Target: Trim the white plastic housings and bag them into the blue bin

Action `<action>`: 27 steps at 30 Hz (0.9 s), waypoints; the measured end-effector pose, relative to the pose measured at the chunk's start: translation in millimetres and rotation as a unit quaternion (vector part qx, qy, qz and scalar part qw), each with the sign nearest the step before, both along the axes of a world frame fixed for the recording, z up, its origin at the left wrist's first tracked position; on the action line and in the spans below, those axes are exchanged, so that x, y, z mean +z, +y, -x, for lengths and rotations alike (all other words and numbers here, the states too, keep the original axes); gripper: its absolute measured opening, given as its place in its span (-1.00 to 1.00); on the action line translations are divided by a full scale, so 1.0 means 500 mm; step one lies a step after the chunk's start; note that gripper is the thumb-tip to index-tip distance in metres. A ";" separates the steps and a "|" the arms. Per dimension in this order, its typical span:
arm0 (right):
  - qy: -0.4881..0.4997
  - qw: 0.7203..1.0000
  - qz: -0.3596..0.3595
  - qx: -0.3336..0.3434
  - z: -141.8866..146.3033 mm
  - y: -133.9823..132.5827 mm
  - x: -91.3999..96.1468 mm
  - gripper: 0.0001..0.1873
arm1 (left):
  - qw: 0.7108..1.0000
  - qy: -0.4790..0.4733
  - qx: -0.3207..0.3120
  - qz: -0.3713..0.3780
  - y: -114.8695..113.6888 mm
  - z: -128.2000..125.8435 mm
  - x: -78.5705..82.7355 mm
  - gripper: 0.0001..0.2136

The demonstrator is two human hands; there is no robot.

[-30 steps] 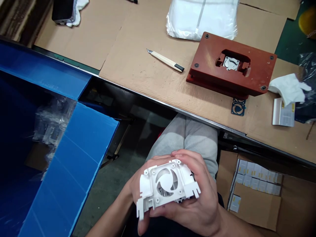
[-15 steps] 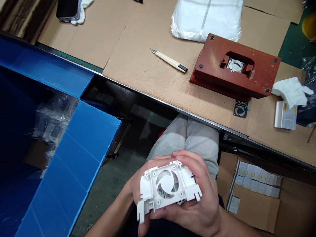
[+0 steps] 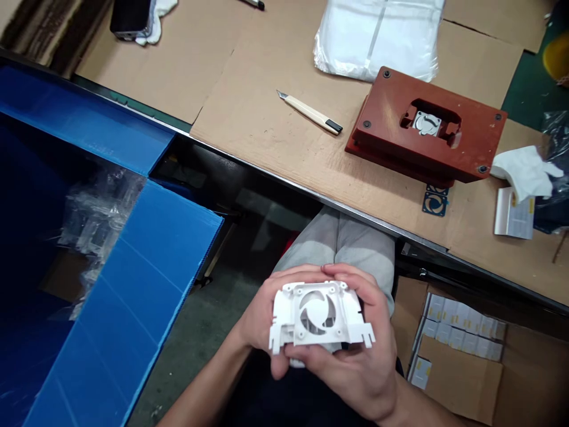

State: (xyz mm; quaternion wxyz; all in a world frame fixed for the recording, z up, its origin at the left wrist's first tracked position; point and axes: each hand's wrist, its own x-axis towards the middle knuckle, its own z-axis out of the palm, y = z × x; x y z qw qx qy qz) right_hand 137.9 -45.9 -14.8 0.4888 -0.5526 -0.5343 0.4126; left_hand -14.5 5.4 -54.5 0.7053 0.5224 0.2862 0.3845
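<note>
A white plastic housing with a round fan-like opening faces up at me, held above my lap. My left hand wraps round its left side, the thumb below its lower edge. On the other side my right hand grips it, fingers over the top and thumb under the front edge. The underside of the housing is mostly hidden by my palms. On the bench, beyond my hands, stands a red-brown fixture block with a small silvery part in its recess.
A utility knife with its blade out lies left of the fixture. Around it are a stack of clear bags, dark blue fan-shaped pieces, a white glove and a phone. A blue bin stands left; a carton holds several small parts.
Both hands have turned the housing to sit more level and moved it slightly up and to the right. The bench things shift slightly in view with the camera.
</note>
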 end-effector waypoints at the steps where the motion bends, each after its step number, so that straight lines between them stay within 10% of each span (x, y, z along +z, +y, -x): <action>1: 0.028 1.000 0.006 -0.013 0.000 -0.002 -0.007 -0.12 | 0.999 -0.015 0.022 0.018 -0.003 -0.003 -0.007 -0.18; 6: 0.118 0.992 -0.008 -0.037 0.001 0.008 -0.034 -0.12 | 0.995 -0.029 0.070 0.070 -0.018 -0.017 -0.008 -0.25; 27: -0.068 0.993 0.055 -0.080 0.002 0.004 -0.017 -0.21 | 0.977 -0.007 0.140 0.161 -0.046 -0.046 0.011 -0.38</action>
